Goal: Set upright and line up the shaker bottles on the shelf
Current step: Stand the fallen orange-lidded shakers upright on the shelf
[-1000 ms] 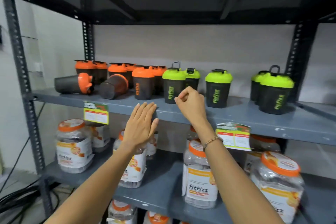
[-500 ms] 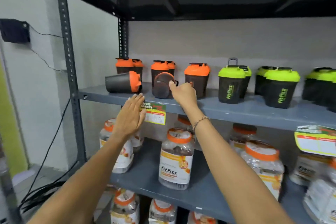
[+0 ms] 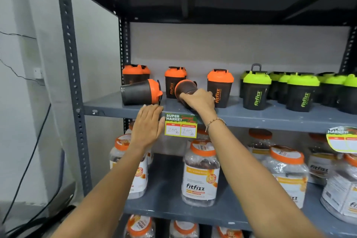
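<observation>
Two orange-lidded black shaker bottles lie on their sides on the grey shelf point(image 3: 270, 116). One fallen bottle point(image 3: 141, 92) points its lid to the right. The other fallen bottle point(image 3: 185, 89) shows its round base to me, and my right hand point(image 3: 200, 100) is closed around it. My left hand point(image 3: 147, 123) is flat and open against the shelf's front edge, just below the first fallen bottle. Upright orange-lidded bottles point(image 3: 219, 88) stand behind, and upright green-lidded bottles point(image 3: 256, 90) fill the right side.
A yellow price tag point(image 3: 180, 125) hangs from the shelf edge between my hands. Clear jars with orange lids point(image 3: 201, 172) stand on the lower shelf. A perforated steel upright point(image 3: 71, 83) frames the left side, with black cables on the floor point(image 3: 38, 218).
My view shifted left along the shelf. My right hand moved from the green bottles onto the fallen bottle and closed on it. My left hand rose to the shelf edge.
</observation>
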A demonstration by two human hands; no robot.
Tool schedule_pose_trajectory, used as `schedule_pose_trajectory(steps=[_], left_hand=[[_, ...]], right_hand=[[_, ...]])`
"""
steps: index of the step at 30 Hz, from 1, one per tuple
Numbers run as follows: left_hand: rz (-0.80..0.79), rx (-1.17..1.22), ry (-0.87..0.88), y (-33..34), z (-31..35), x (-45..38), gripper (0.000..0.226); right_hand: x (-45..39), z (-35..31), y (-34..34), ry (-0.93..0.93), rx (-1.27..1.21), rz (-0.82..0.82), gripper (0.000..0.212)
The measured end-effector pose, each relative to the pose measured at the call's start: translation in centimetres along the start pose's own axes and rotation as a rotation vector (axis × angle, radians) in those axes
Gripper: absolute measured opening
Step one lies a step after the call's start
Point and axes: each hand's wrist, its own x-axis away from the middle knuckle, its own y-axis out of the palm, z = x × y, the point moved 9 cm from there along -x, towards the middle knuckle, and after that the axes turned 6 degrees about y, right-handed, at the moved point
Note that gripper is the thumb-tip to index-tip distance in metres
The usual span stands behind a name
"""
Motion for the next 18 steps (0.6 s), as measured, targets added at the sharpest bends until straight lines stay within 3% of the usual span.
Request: schedule_pose_trajectory(steps=[11, 18], left_hand=[[0.038, 0.014, 0.024, 0.6, -0.5, 0.4, 0.040], [0.026, -0.006, 0.034, 1.2, -0.7, 0.4, 0.040]], right_hand=[[-1.8, 0.9, 0.2, 0.106, -0.112, -0.231, 0.061], [-2.8, 0.0, 0.5, 0.145, -0.070, -0.234, 0.059]])
